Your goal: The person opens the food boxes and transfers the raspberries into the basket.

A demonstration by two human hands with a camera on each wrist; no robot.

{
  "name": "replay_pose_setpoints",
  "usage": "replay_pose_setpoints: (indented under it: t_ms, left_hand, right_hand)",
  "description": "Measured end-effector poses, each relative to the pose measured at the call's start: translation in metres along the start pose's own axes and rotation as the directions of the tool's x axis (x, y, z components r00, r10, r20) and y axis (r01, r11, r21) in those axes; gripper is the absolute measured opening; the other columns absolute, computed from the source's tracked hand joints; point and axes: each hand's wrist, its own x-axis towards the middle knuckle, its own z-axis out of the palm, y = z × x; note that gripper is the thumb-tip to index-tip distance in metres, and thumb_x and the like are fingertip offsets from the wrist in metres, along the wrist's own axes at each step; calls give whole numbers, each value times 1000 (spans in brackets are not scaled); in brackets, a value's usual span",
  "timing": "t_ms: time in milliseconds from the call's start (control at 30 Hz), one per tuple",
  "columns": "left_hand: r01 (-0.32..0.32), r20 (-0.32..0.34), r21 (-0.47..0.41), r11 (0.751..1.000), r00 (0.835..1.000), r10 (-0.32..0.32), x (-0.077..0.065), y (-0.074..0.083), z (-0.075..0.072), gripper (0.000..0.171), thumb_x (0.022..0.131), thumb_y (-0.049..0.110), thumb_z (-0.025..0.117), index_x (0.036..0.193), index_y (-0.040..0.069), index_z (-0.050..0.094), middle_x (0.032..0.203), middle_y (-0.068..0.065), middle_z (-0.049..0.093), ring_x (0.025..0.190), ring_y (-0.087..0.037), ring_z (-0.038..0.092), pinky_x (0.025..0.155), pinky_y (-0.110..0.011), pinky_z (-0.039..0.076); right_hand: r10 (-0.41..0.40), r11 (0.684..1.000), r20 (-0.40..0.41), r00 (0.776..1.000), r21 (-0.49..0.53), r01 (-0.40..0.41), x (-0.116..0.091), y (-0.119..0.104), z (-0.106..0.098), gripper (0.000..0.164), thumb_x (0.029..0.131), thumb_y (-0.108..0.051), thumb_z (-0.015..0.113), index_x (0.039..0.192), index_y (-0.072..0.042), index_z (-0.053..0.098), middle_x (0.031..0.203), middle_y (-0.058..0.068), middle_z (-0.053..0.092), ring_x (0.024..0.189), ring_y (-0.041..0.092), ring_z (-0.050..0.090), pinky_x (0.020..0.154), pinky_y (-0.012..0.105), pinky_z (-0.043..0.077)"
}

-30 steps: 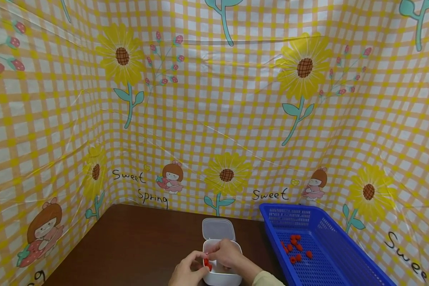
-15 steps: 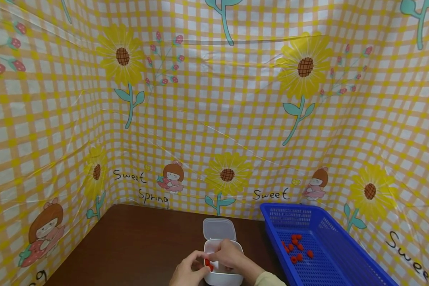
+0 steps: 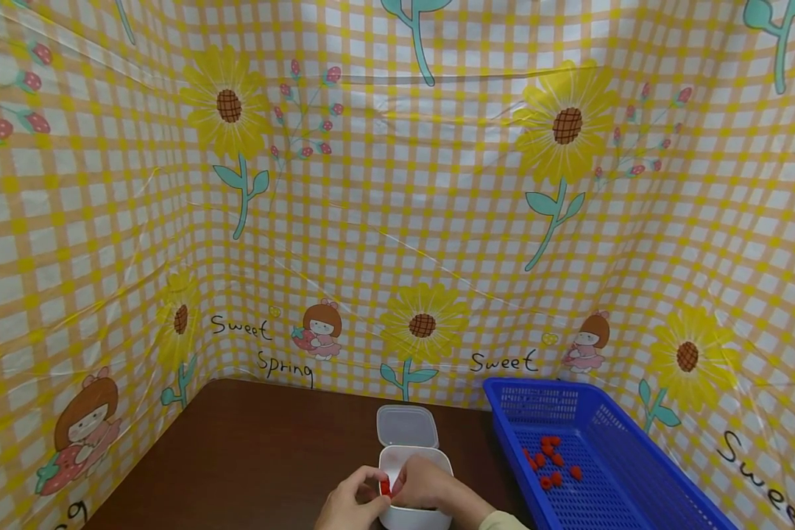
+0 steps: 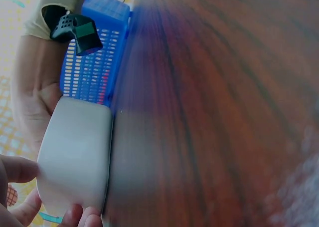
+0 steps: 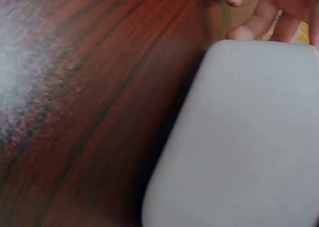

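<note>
A white lidded food container [image 3: 416, 519] stands at the table's front edge with its clear lid [image 3: 407, 426] flipped open behind it. Gripping its left side is my left hand [image 3: 352, 500]; in the left wrist view its fingers press the container's outer wall [image 4: 75, 152]. My right hand [image 3: 427, 482] reaches down inside, fingers bent, and its fingertips are partly hidden by the hand and wall. Small red raspberries [image 3: 386, 488] lie along the inner left wall, close to both hands' fingertips. Whether the right fingers pinch one cannot be seen.
To the right stands a blue perforated basket [image 3: 626, 471] with several red raspberries [image 3: 556, 460] on its left side. The dark wooden table [image 3: 271, 449] extends left of the container. A checked sunflower cloth [image 3: 371, 243] surrounds the back and sides.
My right hand has dipped lower into the container, its fingertips shifting toward the near left side. Less of the red raspberries shows now. The left hand keeps its grip on the container.
</note>
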Motion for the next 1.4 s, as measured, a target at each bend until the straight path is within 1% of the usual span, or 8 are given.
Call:
replay_pose_setpoints:
  t_ms: [167, 300, 467, 600, 733, 1033, 1233, 1400]
  left_hand:
    - [7, -1, -5, 1000, 1000, -7, 0, 1, 0, 28, 87, 24, 74, 113, 18, 67, 87, 1, 64, 70, -16, 56, 62, -33, 40]
    - [3, -9, 5, 1000, 1000, -3, -1, 2, 0, 28, 86, 24, 74, 113, 18, 67, 89, 1, 65, 72, -16, 55, 63, -34, 40]
    - [-4, -12, 15, 1000, 1000, 4, -3, 3, 0, 29, 86, 25, 74, 113, 16, 67, 89, 0, 66, 73, -16, 55, 63, -34, 39]
    - [-9, -10, 14, 1000, 1000, 9, -4, 3, 0, 30, 86, 25, 74, 114, 16, 66, 89, 0, 66, 73, -16, 55, 63, -34, 39]
    - [-26, -16, 24, 999, 1000, 26, -3, 2, 0, 31, 86, 27, 75, 113, 16, 66, 88, 1, 66, 75, -15, 55, 64, -35, 40]
    - [-19, -9, 16, 1000, 1000, 19, -1, -1, 1, 31, 86, 27, 76, 113, 16, 66, 86, 2, 64, 74, -13, 55, 64, -33, 39]
    - [-39, -5, 3, 999, 999, 39, -1, -1, 1, 30, 87, 25, 76, 113, 13, 66, 84, 3, 63, 71, -11, 57, 64, -32, 43]
    - [-37, 4, -12, 999, 999, 37, -1, -2, 1, 28, 87, 23, 75, 111, 13, 66, 83, 1, 63, 69, -12, 60, 64, -33, 45]
  right_hand:
    - [-27, 1000, -22, 999, 0, 27, -1, 1, 3, 15, 68, -6, 78, 64, -7, 64, 58, -6, 55, 55, 10, 46, 51, 24, 37]
    - [-5, 1000, -38, 999, 7, 5, 0, 1, 4, 15, 68, -6, 78, 64, -7, 63, 60, -5, 55, 57, 12, 47, 53, 26, 38]
    - [9, 997, -38, 999, 82, -6, 2, 4, 6, 14, 67, -3, 79, 66, -5, 65, 61, -5, 56, 58, 12, 48, 54, 26, 39]
    - [47, 986, -26, 999, 164, -43, 3, 6, 6, 13, 67, -1, 80, 68, -2, 67, 59, -6, 53, 55, 11, 42, 49, 23, 31]
    - [81, 977, -30, 996, 198, -74, 4, 5, 5, 15, 69, -3, 83, 68, -2, 68, 56, -9, 47, 51, 9, 34, 45, 21, 24]
    - [91, 971, -30, 995, 223, -82, 2, 2, 4, 15, 69, 0, 82, 69, 0, 67, 52, -9, 41, 46, 6, 31, 42, 20, 23]
    - [86, 968, -36, 996, 239, -75, 2, 2, 4, 13, 69, 2, 79, 68, 0, 66, 52, -9, 43, 45, 5, 31, 41, 19, 24]
    - [79, 970, -57, 995, 235, -64, 0, 0, 3, 17, 68, 2, 80, 65, 2, 63, 52, -9, 41, 44, 5, 31, 41, 18, 25]
